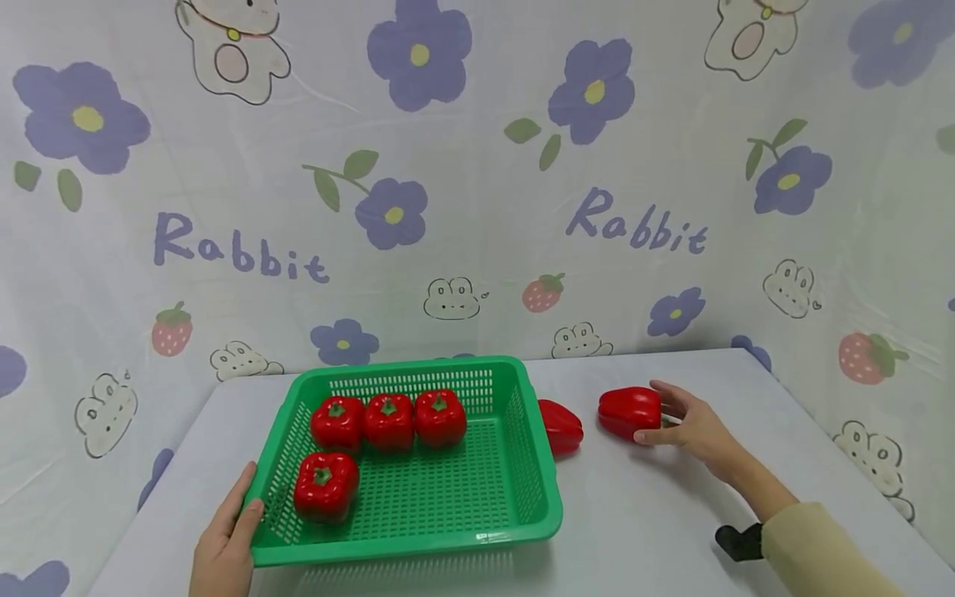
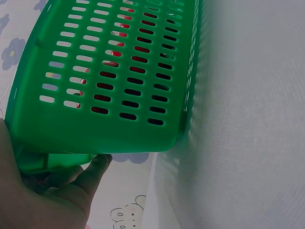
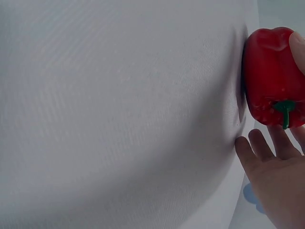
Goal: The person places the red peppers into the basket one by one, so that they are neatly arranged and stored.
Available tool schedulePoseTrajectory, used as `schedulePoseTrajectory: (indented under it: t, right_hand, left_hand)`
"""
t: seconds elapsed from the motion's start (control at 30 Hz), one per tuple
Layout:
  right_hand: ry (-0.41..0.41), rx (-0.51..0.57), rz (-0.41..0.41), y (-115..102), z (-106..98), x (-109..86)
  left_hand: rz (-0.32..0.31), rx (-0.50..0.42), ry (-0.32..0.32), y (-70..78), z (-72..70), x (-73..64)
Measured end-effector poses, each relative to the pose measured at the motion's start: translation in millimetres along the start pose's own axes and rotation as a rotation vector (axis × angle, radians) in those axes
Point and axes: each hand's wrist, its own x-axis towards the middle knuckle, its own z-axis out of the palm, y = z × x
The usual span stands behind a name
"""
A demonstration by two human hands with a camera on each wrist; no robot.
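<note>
My left hand (image 1: 226, 543) grips the left rim of a green plastic basket (image 1: 418, 545), its thumb on the rim in the head view. Slotted basket wall fills much of the left wrist view. Four red bell peppers stand stem up inside, one of them a front bell pepper (image 1: 326, 487). To the right, a bell pepper (image 1: 629, 413) lies on its side, green stem toward my right hand (image 1: 700, 431). That hand's thumb and fingers are spread around the stem end; in the right wrist view the thumb overlaps the pepper (image 3: 274, 71) and the fingers extend beside it.
Another red bell pepper (image 1: 563, 429) lies against the basket's right side, partly hidden by it. A white cloth covers the table (image 1: 619, 531). Behind hangs a patterned curtain (image 1: 477, 207). Near my right sleeve, a black object (image 1: 739, 543) shows at the wrist.
</note>
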Motion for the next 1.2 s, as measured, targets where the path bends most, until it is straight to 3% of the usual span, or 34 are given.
schedulePoseTrajectory:
  t: [0.47,0.77,1.2]
  right_hand:
    - [0.03,0.025,0.002,-4.5,9.1,0.5]
    - [0.08,0.028,0.074,-3.8,13.5,-0.8]
    - [0.126,0.081,0.108,-13.6,16.8,-10.5]
  left_hand:
    - [0.006,0.001,-0.003,0.1,-0.3,-0.7]
    - [0.012,0.012,-0.018,-0.8,-0.4,-0.4]
    - [0.012,0.014,-0.006,-0.9,-0.4,-0.7]
